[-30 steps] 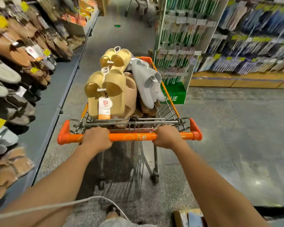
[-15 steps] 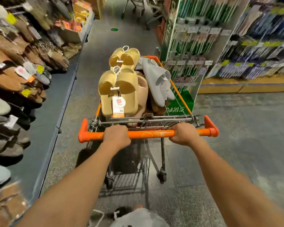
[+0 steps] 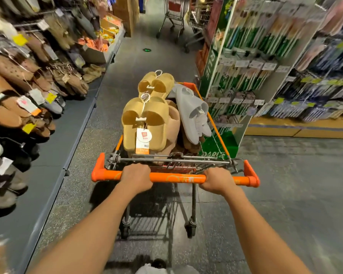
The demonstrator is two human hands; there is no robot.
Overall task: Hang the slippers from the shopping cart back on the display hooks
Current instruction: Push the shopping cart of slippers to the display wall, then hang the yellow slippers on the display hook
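Note:
A wire shopping cart with an orange handle (image 3: 176, 177) stands in the aisle in front of me. My left hand (image 3: 136, 176) and my right hand (image 3: 218, 179) both grip that handle. The basket holds a yellow slipper pair with a price tag (image 3: 145, 123), a second yellow pair (image 3: 156, 85) behind it, a grey pair (image 3: 192, 113) on the right and a beige pair (image 3: 173, 125) between them. Brown, grey and dark slippers hang on the display hooks (image 3: 18, 91) along the left wall.
A green-edged rack of packaged goods (image 3: 244, 62) stands close to the cart's right front. Two other carts (image 3: 174, 18) wait further down the aisle. A grey base ledge (image 3: 63, 139) runs under the slipper display. Open floor lies to my right.
The cart has rolled forward down the aisle with both hands staying on the handle. The slipper display on the left and the green rack on the right have come closer.

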